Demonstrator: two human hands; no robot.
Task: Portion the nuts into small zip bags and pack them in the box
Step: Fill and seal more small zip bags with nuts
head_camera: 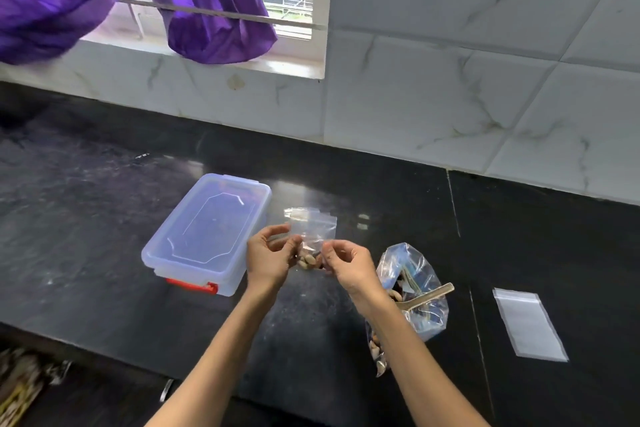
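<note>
A small clear zip bag (313,227) with a few nuts (308,262) at its bottom stands upright between my hands above the black counter. My left hand (268,258) pinches its left side and my right hand (346,265) pinches its right side. To the left sits a translucent plastic box (207,232), its lid on, with a red latch (192,285) at the front. On the right, behind my right forearm, a large clear bag of nuts (412,302) stands open with a wooden scoop (427,295) in it.
Flat on the black counter (104,218) at the far right lies an empty zip bag (530,324). A tiled wall and a window with a purple cloth (214,10) rise behind the counter. The counter's front edge runs along the lower left.
</note>
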